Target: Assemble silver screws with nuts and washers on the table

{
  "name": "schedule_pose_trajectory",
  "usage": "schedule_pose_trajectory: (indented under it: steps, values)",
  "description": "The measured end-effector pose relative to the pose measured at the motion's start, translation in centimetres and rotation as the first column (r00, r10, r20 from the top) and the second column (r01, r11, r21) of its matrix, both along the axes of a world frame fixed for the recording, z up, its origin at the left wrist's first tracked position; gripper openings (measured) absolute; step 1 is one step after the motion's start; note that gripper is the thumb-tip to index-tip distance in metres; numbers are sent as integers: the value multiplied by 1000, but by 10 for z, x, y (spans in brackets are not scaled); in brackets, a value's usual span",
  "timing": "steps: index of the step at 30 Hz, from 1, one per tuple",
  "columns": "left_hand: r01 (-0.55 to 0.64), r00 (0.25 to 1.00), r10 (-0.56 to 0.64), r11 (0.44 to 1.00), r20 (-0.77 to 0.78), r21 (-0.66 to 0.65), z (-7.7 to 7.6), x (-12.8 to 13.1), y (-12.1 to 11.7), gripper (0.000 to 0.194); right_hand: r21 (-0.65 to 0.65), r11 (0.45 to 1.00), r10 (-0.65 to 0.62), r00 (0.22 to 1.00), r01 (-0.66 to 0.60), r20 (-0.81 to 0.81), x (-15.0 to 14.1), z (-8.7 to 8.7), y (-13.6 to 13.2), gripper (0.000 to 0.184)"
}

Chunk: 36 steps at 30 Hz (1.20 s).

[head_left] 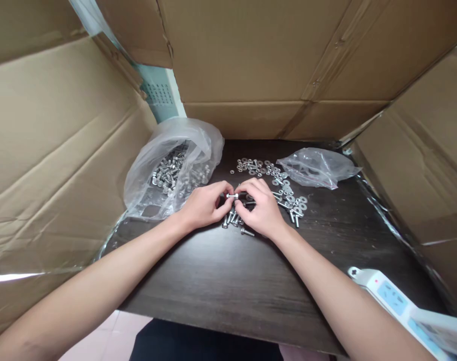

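Observation:
Over the middle of the dark table, a small silver bolt point(232, 196) lies sideways between my two hands. The fingers of my left hand point(206, 204) pinch its left end. At its right end, my right hand point(261, 206) closes thumb and fingers on it; whether a nut or washer sits there is too small to tell. Below the hands are several loose bolts point(232, 218), partly hidden by my fingers. One more bolt point(247, 232) rests just in front of them. Beyond my right hand spread loose nuts and washers point(286, 189) with some bolts among them.
A clear plastic bag point(138, 193) full of metal fasteners stands open at the left. Another, flattened plastic bag point(318, 165) lies at the back right. Cardboard walls point(251, 55) enclose the table point(213, 281) on three sides. A white power strip point(386, 291) is at the front right.

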<state>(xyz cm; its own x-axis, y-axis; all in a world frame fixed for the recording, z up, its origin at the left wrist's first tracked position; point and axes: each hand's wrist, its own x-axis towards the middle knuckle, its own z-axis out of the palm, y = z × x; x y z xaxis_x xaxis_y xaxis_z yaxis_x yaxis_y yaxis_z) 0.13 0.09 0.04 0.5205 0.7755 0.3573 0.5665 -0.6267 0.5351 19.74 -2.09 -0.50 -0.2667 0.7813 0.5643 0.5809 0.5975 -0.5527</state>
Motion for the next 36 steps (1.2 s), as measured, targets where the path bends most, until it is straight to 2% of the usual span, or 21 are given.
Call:
schedule_pose_trajectory:
  steps: [7, 16, 20, 28, 36]
  values:
    - [-9, 1000, 9, 1000, 4, 9, 0, 0, -1, 12, 3, 1000, -6, 999, 6, 31, 0, -2, 0, 14]
    - [-10, 1000, 10, 1000, -1, 22, 0, -1, 0, 11, 60, 998, 13, 1000, -12, -16, 0, -1, -1, 20]
    - [1, 1000, -1, 1000, -1, 18, 0, -1, -1, 11, 33, 999, -20, 1000, 20, 10, 1, -5, 1, 19]
    - [0, 1000, 0, 1000, 10, 23, -1, -1, 1, 11, 24, 1000, -16, 1000, 16, -18, 2, -2, 0, 31]
    - [-12, 999, 13, 1000, 29, -17, 1, 0, -1, 10, -25, 998, -58, 998, 59, 36, 2, -6, 2, 22]
